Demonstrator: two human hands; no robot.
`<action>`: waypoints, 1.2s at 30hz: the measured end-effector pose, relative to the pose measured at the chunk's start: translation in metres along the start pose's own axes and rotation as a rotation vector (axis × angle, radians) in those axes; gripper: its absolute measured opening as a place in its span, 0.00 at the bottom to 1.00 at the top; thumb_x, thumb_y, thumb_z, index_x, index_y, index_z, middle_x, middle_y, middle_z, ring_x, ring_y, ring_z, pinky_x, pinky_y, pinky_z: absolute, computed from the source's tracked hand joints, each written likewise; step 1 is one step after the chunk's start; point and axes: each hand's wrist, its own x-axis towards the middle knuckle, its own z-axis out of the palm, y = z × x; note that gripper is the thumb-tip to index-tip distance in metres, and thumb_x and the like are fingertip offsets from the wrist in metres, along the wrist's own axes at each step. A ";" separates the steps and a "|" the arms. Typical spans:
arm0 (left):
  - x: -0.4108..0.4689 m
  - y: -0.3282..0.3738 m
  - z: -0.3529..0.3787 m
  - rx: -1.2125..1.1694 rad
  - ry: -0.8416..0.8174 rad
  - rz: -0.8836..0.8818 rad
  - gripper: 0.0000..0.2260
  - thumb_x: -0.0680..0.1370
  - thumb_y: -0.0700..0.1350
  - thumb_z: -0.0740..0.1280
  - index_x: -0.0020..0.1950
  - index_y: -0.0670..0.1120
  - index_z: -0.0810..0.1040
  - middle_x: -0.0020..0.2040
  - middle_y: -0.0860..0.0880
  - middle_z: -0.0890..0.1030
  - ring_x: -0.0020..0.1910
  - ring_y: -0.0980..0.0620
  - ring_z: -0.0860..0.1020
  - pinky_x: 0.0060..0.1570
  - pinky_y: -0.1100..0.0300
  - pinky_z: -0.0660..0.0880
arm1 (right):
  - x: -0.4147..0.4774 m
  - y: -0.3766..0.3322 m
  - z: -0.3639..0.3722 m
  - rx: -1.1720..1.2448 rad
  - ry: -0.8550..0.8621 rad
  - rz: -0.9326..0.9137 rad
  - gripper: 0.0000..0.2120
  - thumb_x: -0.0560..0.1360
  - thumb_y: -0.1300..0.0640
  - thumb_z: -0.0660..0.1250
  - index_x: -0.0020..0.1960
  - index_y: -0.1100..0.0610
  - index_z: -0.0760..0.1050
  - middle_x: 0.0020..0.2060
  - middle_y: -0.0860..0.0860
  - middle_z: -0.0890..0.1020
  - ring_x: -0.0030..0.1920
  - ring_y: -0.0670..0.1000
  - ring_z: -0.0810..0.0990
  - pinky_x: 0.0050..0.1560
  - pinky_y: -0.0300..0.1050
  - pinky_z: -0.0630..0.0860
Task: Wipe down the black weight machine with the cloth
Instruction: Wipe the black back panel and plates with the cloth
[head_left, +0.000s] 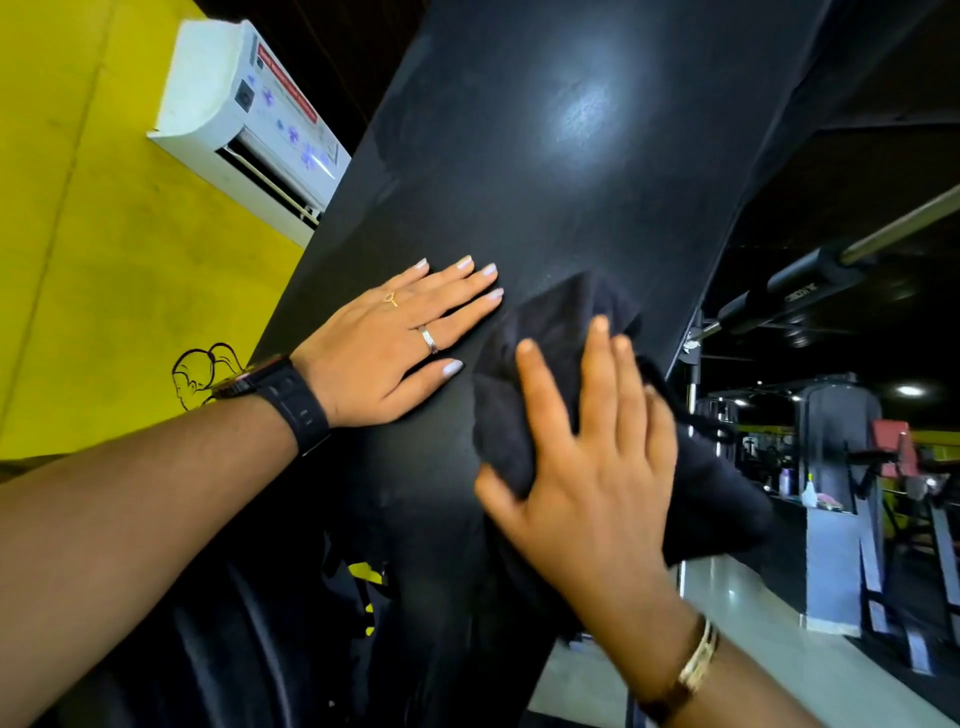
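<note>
The right hand, low in the centre of the frame, presses a black cloth against the black weight machine, fingers straight and spread over it. Just left, the left hand lies flat on the same panel, fingers open, 2 rings showing. Farther off at upper left hangs an air conditioner. At far right stands a small white bottle, its contents unclear.

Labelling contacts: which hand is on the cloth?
The right hand, pressing the black cloth against the machine; the left hand lies flat on its bare surface.
</note>
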 end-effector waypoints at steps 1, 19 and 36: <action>0.000 0.000 0.000 0.005 -0.003 -0.001 0.25 0.82 0.50 0.54 0.77 0.41 0.61 0.77 0.43 0.61 0.77 0.46 0.57 0.76 0.52 0.50 | -0.013 -0.003 -0.001 0.008 -0.026 -0.030 0.38 0.64 0.38 0.63 0.72 0.52 0.70 0.73 0.64 0.63 0.73 0.62 0.63 0.68 0.58 0.60; -0.001 -0.001 -0.002 0.003 -0.013 0.015 0.25 0.83 0.53 0.51 0.75 0.39 0.64 0.76 0.42 0.63 0.76 0.45 0.58 0.76 0.55 0.48 | 0.041 0.004 0.002 -0.041 -0.047 0.034 0.37 0.66 0.38 0.62 0.71 0.52 0.69 0.74 0.63 0.63 0.73 0.64 0.63 0.67 0.61 0.59; -0.058 -0.026 -0.008 0.158 -0.189 0.170 0.27 0.84 0.57 0.45 0.80 0.48 0.47 0.80 0.50 0.48 0.79 0.49 0.50 0.77 0.51 0.48 | -0.106 -0.072 0.003 0.095 -0.164 -0.128 0.37 0.63 0.35 0.65 0.70 0.46 0.70 0.72 0.55 0.67 0.71 0.56 0.67 0.66 0.58 0.60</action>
